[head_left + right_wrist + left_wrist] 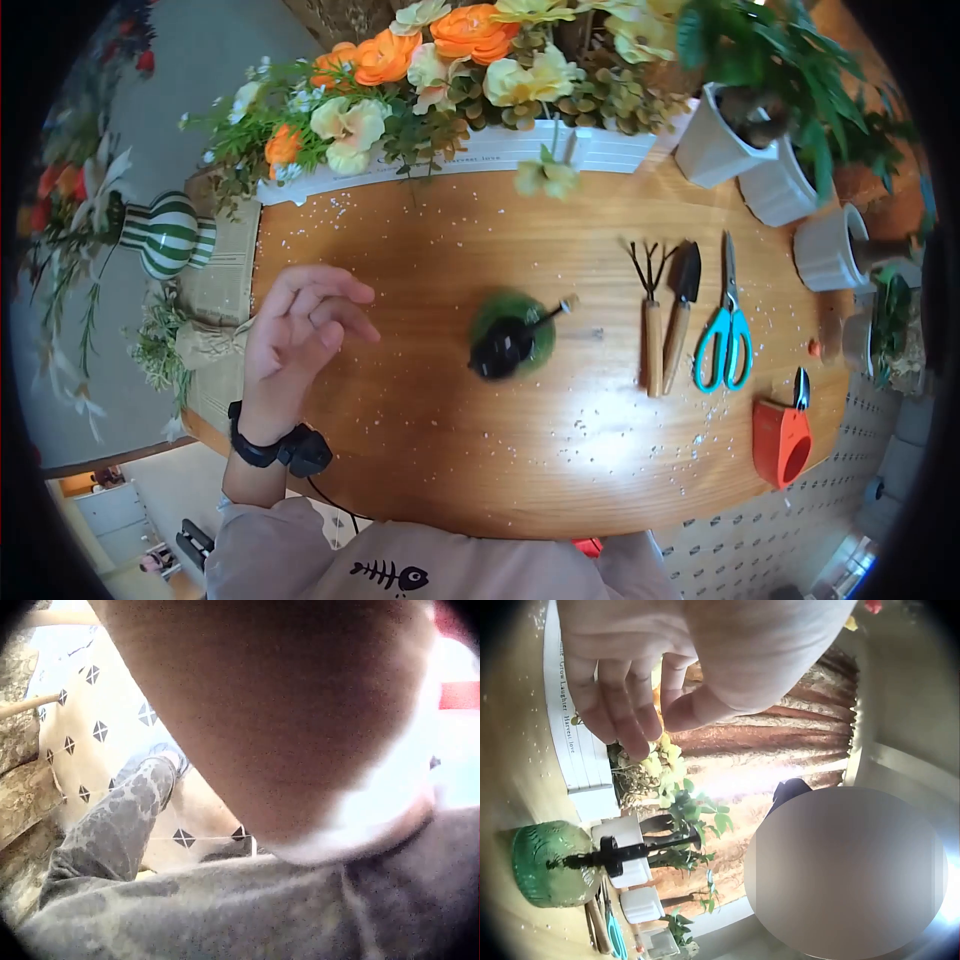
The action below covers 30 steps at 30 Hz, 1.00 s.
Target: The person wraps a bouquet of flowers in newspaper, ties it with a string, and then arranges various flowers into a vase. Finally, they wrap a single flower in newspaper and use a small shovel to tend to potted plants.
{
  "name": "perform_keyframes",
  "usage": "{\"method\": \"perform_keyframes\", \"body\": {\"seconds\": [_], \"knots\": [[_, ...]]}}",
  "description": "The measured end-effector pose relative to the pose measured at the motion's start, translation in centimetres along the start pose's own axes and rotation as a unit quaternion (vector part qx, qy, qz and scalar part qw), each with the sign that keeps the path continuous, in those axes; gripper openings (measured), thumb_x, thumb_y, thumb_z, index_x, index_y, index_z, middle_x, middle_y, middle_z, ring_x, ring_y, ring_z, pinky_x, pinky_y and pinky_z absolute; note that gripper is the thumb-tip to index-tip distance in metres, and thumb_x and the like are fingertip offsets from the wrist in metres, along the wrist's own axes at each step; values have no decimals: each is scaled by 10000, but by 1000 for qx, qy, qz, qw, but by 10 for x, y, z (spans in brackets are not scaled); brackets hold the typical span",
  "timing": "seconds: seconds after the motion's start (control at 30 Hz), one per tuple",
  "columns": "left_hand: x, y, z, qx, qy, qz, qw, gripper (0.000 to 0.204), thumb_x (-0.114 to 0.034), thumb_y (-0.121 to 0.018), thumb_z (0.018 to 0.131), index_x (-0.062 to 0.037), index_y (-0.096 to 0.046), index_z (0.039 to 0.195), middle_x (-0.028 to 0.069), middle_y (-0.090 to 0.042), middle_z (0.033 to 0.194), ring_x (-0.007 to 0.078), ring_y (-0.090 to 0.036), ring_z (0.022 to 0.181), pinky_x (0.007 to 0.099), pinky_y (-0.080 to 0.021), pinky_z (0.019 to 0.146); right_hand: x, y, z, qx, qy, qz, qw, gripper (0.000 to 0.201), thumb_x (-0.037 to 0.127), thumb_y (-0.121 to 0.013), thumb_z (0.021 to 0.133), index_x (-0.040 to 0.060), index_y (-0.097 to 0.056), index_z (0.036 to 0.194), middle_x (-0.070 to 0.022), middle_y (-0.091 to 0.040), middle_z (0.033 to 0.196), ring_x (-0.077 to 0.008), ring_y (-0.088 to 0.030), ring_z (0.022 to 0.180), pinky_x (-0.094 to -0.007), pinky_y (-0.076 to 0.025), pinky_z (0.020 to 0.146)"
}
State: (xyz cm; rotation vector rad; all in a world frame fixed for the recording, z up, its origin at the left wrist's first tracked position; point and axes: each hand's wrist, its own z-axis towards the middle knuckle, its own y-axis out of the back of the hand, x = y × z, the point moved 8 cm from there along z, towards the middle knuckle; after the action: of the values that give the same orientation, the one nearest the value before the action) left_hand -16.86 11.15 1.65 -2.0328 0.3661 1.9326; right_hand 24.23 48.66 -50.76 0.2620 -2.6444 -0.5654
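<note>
My left hand (298, 335) is raised over the left part of the table, palm showing and fingers loosely bent, with nothing in it. To its right stands a green glass bottle (545, 345) with a black pump top (503, 348), apart from the hand. The left wrist view has the same hand (671, 664) above and the bottle (544, 866) at lower left. A large, dark, blurred skin surface (292, 712), seemingly my right hand, fills much of the right wrist view over grey patterned trousers (202, 915); its fingers cannot be made out. The head view does not show that hand.
On the wooden table (420, 430), scattered with white specks, lie a hand rake (653, 345), a trowel (682, 300), teal scissors (731, 335) and a red tool (780, 440). A white flower box (500, 150) lines the back; white pots (715, 145) stand at right.
</note>
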Motion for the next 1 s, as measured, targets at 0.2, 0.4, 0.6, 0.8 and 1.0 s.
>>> {"method": "perform_keyframes", "body": {"seconds": [0.2,0.4,0.6,0.8,1.0], "knots": [[-23,5,23,-18,15,-27,999,446,-114,-653,1036,10,-512,1440,155,-644,1342,246,-677,1064,367,-532,957,26,13,-26,23,-22,-9,999,388,119,-692,979,5,-667,1349,-118,-740,1235,-193,-662,1120,-350,-541,962],[-42,11,-15,-68,-12,-16,997,428,-125,-665,1039,7,-521,1420,156,-639,1343,234,-669,1053,365,-529,957,42,27,-16,21,21,-31,999,399,103,-692,975,5,-661,1360,-111,-736,1242,-189,-655,1126,-345,-538,969],[-12,-20,-78,-36,-55,-4,998,373,-106,-657,1044,-17,-541,1387,139,-643,1325,225,-673,1063,355,-524,977,32,50,-20,8,111,-68,991,410,88,-691,971,5,-654,1371,-104,-731,1249,-186,-648,1132,-340,-535,976],[3,-41,-123,-19,-38,-46,998,366,-95,-647,1045,-23,-542,1388,124,-651,1305,199,-677,1063,332,-509,995,47,93,-185,262,224,-62,937,371,161,-677,1014,-11,-663,1341,-102,-715,1270,-199,-671,1112,-349,-555,967],[2,-36,-131,-18,-47,-31,998,408,-195,-663,1037,-51,-528,1394,68,-643,1259,154,-645,1038,327,-519,965,241,159,-431,366,420,21,830,282,235,-693,1072,-19,-722,1192,-120,-739,1109,-207,-726,952,-322,-584,806]]}}
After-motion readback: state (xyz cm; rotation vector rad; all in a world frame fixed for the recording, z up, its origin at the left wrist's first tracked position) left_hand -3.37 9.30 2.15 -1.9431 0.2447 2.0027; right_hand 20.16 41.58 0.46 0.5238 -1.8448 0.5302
